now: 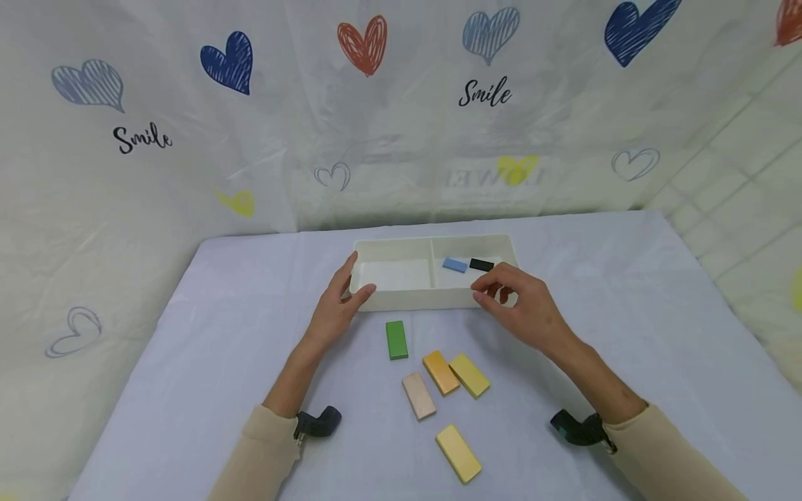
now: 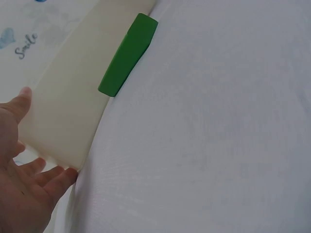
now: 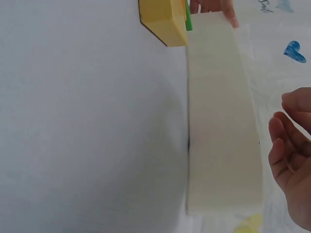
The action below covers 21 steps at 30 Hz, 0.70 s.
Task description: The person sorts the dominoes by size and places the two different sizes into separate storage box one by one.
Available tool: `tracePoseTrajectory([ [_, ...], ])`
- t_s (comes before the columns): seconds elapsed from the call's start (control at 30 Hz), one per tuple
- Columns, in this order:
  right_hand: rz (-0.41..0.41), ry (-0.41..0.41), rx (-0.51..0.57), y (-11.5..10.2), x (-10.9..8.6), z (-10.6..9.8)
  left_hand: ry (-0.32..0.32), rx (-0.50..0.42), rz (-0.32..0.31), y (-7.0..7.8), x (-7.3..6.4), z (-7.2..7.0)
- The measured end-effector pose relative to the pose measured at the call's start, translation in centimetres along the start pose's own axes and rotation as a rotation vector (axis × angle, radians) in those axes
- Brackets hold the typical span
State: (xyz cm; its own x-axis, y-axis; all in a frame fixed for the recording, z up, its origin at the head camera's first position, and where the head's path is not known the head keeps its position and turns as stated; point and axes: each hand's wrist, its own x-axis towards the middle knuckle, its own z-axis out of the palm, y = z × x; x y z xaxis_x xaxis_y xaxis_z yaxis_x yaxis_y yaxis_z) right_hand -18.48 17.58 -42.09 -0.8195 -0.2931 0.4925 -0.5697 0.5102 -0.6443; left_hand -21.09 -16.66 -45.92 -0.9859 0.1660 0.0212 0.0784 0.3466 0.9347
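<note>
A white two-compartment tray (image 1: 401,300) lies near the back of the table. My left hand (image 1: 332,311) holds its left end, fingers spread along that end and thumb at the front rim; the left wrist view shows the fingertips at the tray's corner. Over the front rim of the right compartment hovers my right hand (image 1: 523,306), fingers loosely bent, with nothing visible between thumb and fingertips. Inside that compartment lie a blue block (image 1: 454,265) and a black block (image 1: 482,264), the latter close to my right fingers. A green block (image 1: 397,340) rests just in front of the tray.
Nearer me lie an orange block (image 1: 441,373) beside a yellow block (image 1: 470,376), a pale pinkish block (image 1: 418,396) and a light yellow block (image 1: 459,454). The table (image 1: 219,362) has a white cover. Behind it hangs a printed curtain (image 1: 401,125).
</note>
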Motion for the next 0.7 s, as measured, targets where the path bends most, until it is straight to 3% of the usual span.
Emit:
tracePoseTrajectory([
  [0.7, 0.084, -0.219, 0.002, -0.1, -1.7, 0.8, 0.009, 0.014, 0.006, 0.0, -0.1, 0.0],
])
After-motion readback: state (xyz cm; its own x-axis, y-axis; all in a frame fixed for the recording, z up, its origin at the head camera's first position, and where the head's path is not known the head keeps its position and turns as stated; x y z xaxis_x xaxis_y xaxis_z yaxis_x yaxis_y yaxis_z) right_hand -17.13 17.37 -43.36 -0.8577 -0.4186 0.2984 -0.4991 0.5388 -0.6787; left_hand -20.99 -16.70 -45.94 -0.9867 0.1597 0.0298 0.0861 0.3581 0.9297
